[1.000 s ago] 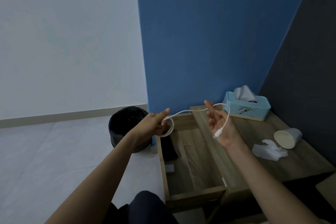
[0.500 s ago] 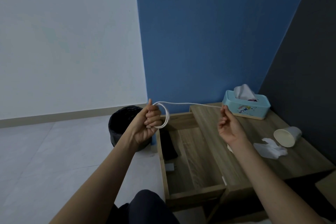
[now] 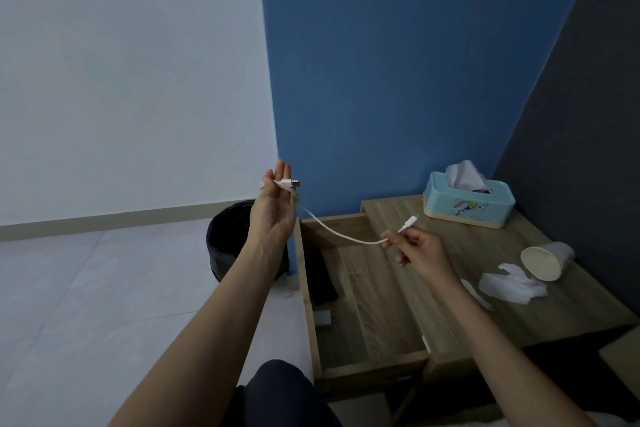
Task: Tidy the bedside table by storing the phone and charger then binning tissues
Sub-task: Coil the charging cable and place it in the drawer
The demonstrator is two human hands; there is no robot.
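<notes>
Currently the white charger cable (image 3: 341, 233) hangs in the air above the open drawer (image 3: 367, 302), stretched in a slack curve between both hands. The left hand (image 3: 273, 208) is raised, palm toward the camera, fingers extended, with the USB end and a loop of cable pinned across them. The right hand (image 3: 417, 250) pinches the cable just behind its small connector. Inside the drawer lie a dark phone (image 3: 323, 277) and a white adapter (image 3: 323, 317). Crumpled tissues (image 3: 509, 284) rest on the bedside table (image 3: 450, 315), beside a tipped paper cup (image 3: 545, 260); a tissue box (image 3: 467, 199) stands behind. A black bin (image 3: 230, 239) stands on the floor, left.
</notes>
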